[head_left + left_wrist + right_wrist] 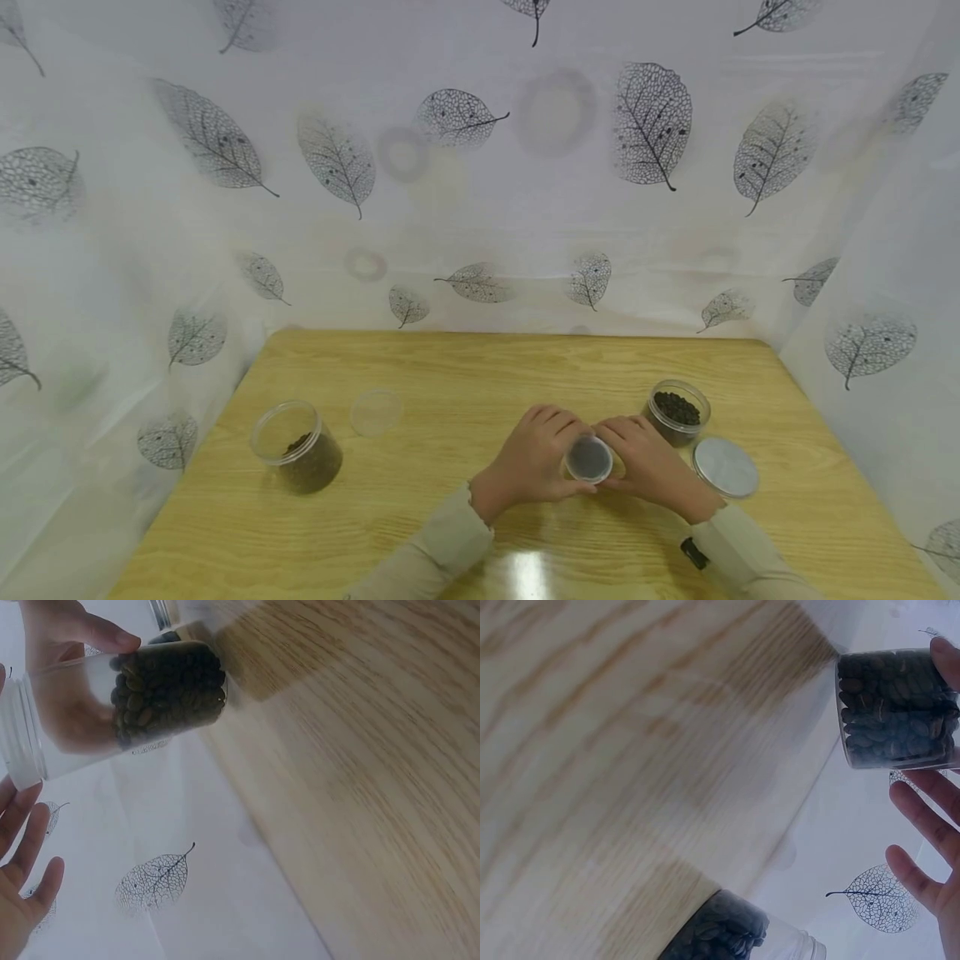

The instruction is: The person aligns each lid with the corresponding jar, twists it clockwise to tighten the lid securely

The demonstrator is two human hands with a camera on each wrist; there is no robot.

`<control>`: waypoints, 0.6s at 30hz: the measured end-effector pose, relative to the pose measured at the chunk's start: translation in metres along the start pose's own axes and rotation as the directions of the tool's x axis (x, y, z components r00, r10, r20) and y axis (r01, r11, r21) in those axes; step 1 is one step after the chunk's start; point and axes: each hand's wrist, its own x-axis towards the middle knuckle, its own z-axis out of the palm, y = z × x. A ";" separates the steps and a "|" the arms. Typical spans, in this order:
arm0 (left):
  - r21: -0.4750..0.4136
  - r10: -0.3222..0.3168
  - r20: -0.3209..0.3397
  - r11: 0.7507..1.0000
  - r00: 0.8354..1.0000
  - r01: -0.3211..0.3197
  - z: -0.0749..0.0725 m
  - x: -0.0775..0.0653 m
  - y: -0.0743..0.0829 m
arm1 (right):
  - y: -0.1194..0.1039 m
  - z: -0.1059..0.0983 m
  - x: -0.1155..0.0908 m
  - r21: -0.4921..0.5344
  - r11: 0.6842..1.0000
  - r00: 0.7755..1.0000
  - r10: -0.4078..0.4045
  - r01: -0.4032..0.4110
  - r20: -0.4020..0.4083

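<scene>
In the head view both hands meet around a clear jar of dark coffee beans [169,694], right of the table's middle. A translucent, pale-rimmed lid [588,460] covers its mouth. My left hand [534,458] curls round the lid from the left, thumb at the near side and fingers at the far side. From the right, my right hand [651,468] grips the jar's body; its thumb [109,634] presses along the glass in the left wrist view. Beyond the right hand stands an open jar of beans [677,410], beside a silvery round lid [726,467].
Another open clear jar [311,462], partly filled with dark brown contents, stands at the table's left. Close by it lies a clear flat disc [377,412]. Leaf-patterned curtain [480,200] encloses the wooden table [420,358] at the back and both sides.
</scene>
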 end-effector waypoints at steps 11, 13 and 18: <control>-0.067 0.035 0.086 0.997 0.996 -0.029 -0.003 0.001 -0.005 | 0.000 0.001 0.001 0.005 1.000 1.000 0.005 -0.005 0.007; -0.078 0.046 0.093 0.996 0.995 -0.039 -0.004 0.001 -0.006 | 0.000 0.001 0.001 0.010 1.000 1.000 0.003 -0.003 0.005; -0.096 0.077 0.111 0.993 0.991 -0.066 -0.004 0.002 -0.009 | 0.001 0.003 0.001 0.012 1.000 1.000 -0.010 0.010 -0.006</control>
